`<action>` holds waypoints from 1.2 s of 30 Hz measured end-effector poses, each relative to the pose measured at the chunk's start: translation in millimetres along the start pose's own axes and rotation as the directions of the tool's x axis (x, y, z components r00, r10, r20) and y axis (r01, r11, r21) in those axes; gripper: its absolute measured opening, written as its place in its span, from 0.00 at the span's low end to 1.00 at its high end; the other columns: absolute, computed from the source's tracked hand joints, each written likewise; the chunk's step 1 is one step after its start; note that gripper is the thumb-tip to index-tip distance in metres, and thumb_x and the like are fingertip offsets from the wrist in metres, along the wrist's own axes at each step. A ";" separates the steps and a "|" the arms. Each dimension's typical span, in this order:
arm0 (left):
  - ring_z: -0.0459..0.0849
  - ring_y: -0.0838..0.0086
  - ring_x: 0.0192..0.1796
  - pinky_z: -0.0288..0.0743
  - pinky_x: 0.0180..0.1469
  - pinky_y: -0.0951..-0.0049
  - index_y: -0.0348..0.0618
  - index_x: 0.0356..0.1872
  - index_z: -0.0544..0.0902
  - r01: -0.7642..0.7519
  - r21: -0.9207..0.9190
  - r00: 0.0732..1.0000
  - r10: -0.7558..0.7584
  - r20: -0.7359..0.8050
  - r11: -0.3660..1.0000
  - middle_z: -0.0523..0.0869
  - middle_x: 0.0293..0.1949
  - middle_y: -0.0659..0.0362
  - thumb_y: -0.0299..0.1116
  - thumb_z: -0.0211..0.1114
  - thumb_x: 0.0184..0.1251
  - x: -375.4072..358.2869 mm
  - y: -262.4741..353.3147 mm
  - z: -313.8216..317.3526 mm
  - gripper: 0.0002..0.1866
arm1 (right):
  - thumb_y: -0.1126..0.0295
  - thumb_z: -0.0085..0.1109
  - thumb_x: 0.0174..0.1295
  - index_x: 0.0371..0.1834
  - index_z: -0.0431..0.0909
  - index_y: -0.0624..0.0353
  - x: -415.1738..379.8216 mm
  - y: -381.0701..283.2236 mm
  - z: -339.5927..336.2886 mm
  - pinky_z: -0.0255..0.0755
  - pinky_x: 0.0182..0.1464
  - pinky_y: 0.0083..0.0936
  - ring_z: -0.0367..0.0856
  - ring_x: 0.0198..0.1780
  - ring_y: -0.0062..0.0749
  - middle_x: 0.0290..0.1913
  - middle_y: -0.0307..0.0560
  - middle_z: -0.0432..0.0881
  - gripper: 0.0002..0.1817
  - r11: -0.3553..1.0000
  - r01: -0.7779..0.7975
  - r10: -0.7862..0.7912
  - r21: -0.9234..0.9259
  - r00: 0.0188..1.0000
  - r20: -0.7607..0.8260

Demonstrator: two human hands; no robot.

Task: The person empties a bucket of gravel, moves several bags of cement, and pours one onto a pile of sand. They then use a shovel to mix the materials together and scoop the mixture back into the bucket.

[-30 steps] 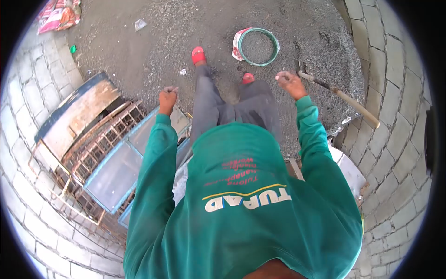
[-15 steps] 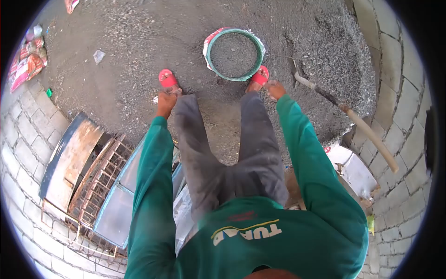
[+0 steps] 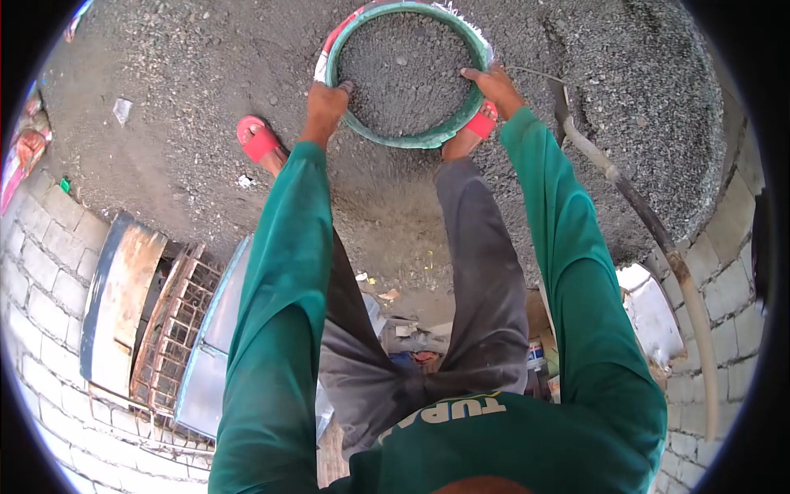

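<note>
A round bucket (image 3: 350, 120) with a green rim and a red and white outer side stands between my feet, filled with grey gravel (image 3: 403, 74). My left hand (image 3: 327, 105) is closed on the left side of its rim, thumb over the edge. On the opposite side, my right hand (image 3: 496, 89) grips the rim too, with its thumb pointing inward. The fingers of both hands are partly hidden outside the bucket wall. The bucket appears upright; whether its base touches the ground cannot be seen.
A shovel with a long wooden handle (image 3: 613, 173) lies at the right by a gravel heap (image 3: 650, 107). Block walls (image 3: 41, 272) run along both sides. A rusty metal grille (image 3: 169, 337) and a wooden board (image 3: 127, 288) lean at the left. Sacks (image 3: 25, 156) lie at the far left.
Both hands have moved forward from beside my knees and taken hold of the bucket rim. My body leans further down, and the bucket looks larger and nearer.
</note>
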State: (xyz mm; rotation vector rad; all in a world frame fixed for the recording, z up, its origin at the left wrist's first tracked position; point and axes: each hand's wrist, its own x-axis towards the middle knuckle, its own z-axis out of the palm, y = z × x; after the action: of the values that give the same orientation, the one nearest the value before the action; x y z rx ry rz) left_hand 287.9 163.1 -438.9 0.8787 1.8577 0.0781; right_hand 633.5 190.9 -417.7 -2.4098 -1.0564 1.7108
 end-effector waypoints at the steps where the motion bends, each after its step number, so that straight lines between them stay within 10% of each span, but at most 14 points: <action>1: 0.84 0.45 0.43 0.78 0.43 0.57 0.25 0.35 0.79 -0.095 0.088 0.995 0.097 -0.018 0.992 0.84 0.38 0.35 0.48 0.72 0.49 4.6 -2.6 1.6 0.29 | 0.50 0.65 0.52 0.52 0.66 0.74 16.0 13.6 7.3 0.75 0.36 0.45 0.81 0.36 0.56 0.37 0.68 0.79 0.37 0.999 -0.019 0.019 0.040 1.000 -0.009; 5: 0.83 0.42 0.38 0.78 0.40 0.54 0.28 0.30 0.80 -0.193 0.268 0.977 0.211 -0.040 0.944 0.83 0.33 0.35 0.44 0.69 0.52 -7.8 2.7 -8.5 0.23 | 0.57 0.61 0.51 0.37 0.76 0.77 -15.6 12.6 16.5 0.74 0.48 0.46 0.79 0.44 0.65 0.42 0.72 0.79 0.26 0.975 0.078 -0.119 -0.209 0.973 -0.195; 7: 0.83 0.42 0.37 0.77 0.39 0.52 0.28 0.29 0.80 -0.109 0.334 0.977 0.162 -0.135 0.936 0.83 0.33 0.35 0.44 0.68 0.54 -5.0 -16.0 -12.3 0.22 | 0.64 0.62 0.50 0.45 0.74 0.75 -38.7 -1.0 29.7 0.74 0.47 0.45 0.80 0.45 0.64 0.40 0.72 0.80 0.24 0.929 -0.022 -0.072 -0.371 0.969 -0.237; 13: 0.83 0.41 0.37 0.76 0.40 0.51 0.27 0.30 0.80 -0.123 0.443 0.979 0.182 -0.092 0.888 0.83 0.30 0.37 0.40 0.68 0.56 -139.7 -12.5 -80.7 0.19 | 0.68 0.61 0.49 0.45 0.76 0.75 -206.9 -40.7 24.5 0.72 0.50 0.45 0.80 0.45 0.63 0.39 0.73 0.80 0.23 0.965 -0.088 0.028 -0.249 0.971 -0.236; 15: 0.82 0.41 0.36 0.74 0.42 0.50 0.28 0.32 0.78 -0.213 0.148 0.965 0.232 -0.122 0.966 0.82 0.29 0.36 0.35 0.66 0.56 -193.7 15.6 -112.9 0.15 | 0.70 0.61 0.48 0.43 0.77 0.72 -255.9 -24.7 16.1 0.72 0.48 0.46 0.80 0.45 0.63 0.39 0.71 0.80 0.20 0.999 0.029 -0.020 0.039 0.979 -0.204; 20: 0.82 0.40 0.41 0.75 0.44 0.51 0.26 0.40 0.78 -0.096 0.275 0.993 0.111 -0.038 0.957 0.81 0.34 0.31 0.37 0.65 0.59 -205.8 65.1 -127.6 0.19 | 0.72 0.58 0.49 0.45 0.77 0.67 -259.4 -67.3 -25.2 0.72 0.49 0.45 0.80 0.45 0.62 0.40 0.67 0.81 0.18 0.988 0.124 -0.137 -0.087 0.976 -0.172; 23: 0.82 0.40 0.37 0.74 0.40 0.49 0.28 0.36 0.77 -0.223 0.404 0.954 0.284 -0.098 0.887 0.82 0.29 0.35 0.34 0.64 0.58 -183.5 57.9 -114.4 0.15 | 0.71 0.57 0.52 0.48 0.76 0.67 -232.2 -80.3 -17.7 0.71 0.52 0.46 0.79 0.47 0.64 0.41 0.67 0.81 0.19 0.999 0.013 -0.021 -0.048 0.985 -0.170; 31: 0.83 0.43 0.46 0.76 0.48 0.56 0.28 0.53 0.75 -0.110 0.104 0.991 0.117 -0.065 0.989 0.83 0.40 0.34 0.29 0.59 0.63 -247.1 90.3 -142.9 0.19 | 0.66 0.54 0.59 0.52 0.72 0.72 -291.0 -99.3 -52.9 0.71 0.51 0.48 0.77 0.47 0.69 0.43 0.73 0.79 0.22 0.988 -0.021 0.003 -0.153 0.993 -0.122; 33: 0.83 0.47 0.50 0.75 0.52 0.59 0.29 0.57 0.73 -0.102 -0.011 0.995 0.102 -0.014 0.995 0.83 0.45 0.36 0.30 0.60 0.64 -292.1 161.5 -205.4 0.22 | 0.59 0.57 0.60 0.54 0.71 0.72 -334.1 -156.6 -104.1 0.75 0.45 0.42 0.83 0.41 0.58 0.42 0.69 0.80 0.26 0.962 0.048 -0.057 -0.269 0.998 -0.025; 36: 0.83 0.71 0.44 0.75 0.48 0.68 0.30 0.50 0.79 0.012 -0.102 0.995 -0.022 -0.094 0.995 0.86 0.41 0.51 0.37 0.62 0.68 -312.6 205.5 -282.6 0.19 | 0.51 0.57 0.62 0.57 0.71 0.70 -377.2 -220.4 -146.0 0.76 0.39 0.35 0.84 0.36 0.41 0.42 0.61 0.83 0.32 0.960 0.273 -0.273 0.059 0.962 -0.008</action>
State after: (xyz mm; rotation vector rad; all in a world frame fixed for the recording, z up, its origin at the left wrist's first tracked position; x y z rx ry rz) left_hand 227.1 218.3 22.7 0.8009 1.9322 0.2048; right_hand 574.8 219.0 38.2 -2.1105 -1.2499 1.6249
